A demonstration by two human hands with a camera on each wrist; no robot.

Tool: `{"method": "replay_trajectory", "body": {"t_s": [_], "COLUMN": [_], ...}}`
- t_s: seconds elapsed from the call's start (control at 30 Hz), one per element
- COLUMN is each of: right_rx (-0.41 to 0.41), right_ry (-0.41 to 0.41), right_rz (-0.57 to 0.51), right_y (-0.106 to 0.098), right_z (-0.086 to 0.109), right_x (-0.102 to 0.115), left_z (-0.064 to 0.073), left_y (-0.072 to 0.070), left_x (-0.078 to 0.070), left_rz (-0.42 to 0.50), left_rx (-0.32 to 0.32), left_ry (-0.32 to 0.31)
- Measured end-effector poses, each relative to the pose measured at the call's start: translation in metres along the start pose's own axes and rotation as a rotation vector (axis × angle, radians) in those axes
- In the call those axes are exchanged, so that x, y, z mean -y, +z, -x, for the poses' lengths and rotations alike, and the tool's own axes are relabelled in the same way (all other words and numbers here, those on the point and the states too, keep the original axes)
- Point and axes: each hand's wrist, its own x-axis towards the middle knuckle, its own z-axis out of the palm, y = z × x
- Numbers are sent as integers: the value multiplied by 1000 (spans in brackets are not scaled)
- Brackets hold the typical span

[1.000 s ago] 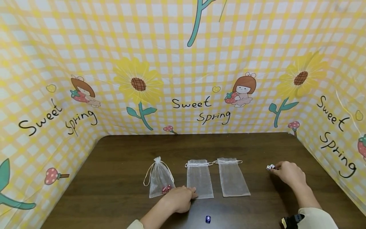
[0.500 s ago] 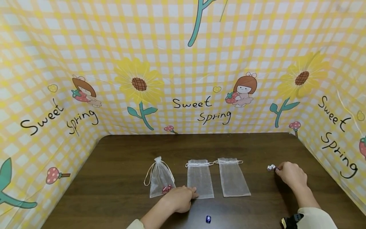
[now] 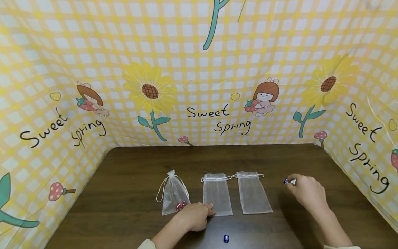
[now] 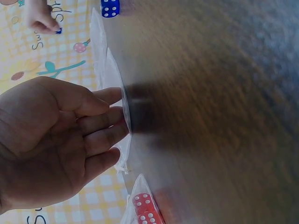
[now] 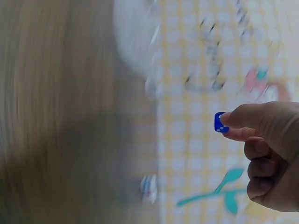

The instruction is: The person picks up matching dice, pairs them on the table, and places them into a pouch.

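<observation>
My right hand (image 3: pixel 309 193) pinches a blue die (image 5: pixel 219 122) between thumb and forefinger, its other fingers curled. In the right wrist view the die is raised off the table. White dice (image 3: pixel 293 182) lie close by, partly behind the hand in the head view; their number is unclear. My left hand (image 3: pixel 196 216) rests its fingertips on the lower end of the middle mesh drawstring bag (image 3: pixel 217 193), fingers slightly bent. Left of it lies a drawn-up mesh bag (image 3: pixel 171 190) with red dice (image 4: pixel 145 205) inside. Another blue die (image 3: pixel 226 239) sits near the front of the table.
A flat mesh bag (image 3: pixel 254 195) lies right of the middle one, cords close together at the top. The dark wooden table (image 3: pixel 140 159) is bordered by a yellow checked cloth (image 3: pixel 205 76) at the back and both sides.
My right hand has taken up the blue die from beside the white dice and moved it left and up. The left hand stays in place on the middle bag.
</observation>
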Motion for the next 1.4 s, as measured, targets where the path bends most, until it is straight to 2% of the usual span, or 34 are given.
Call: {"method": "replay_trajectory", "body": {"t_s": [0.2,0.33,0.47,0.57,0.87,1.03,1.27,1.4], "right_rx": [-65,-30,-10,23,206,289,262,276], "right_ry": [-176,-309,-459,-534,-645,-637,-658,-669], "right_rz": [-17,-9,10,8,-42,-57,-53,-59], "right_y": [4,15,31,43,64,68,72,74], "right_z": [22,35,47,54,61,64,67,67], "right_x": [49,73,88,96,114,116,118,118], "left_z": [2,2,2,2,1,1,0,0], "left_y": [3,4,3,4,3,3,2,2], "left_x": [-1,-1,0,0,1,1,1,0], "left_rz": [7,1,0,2,-19,-33,-42,-42], "left_rx": [7,-9,-13,-10,-17,-27,-31,-34], "left_ry": [-12,-6,-1,-2,3,10,12,13]}}
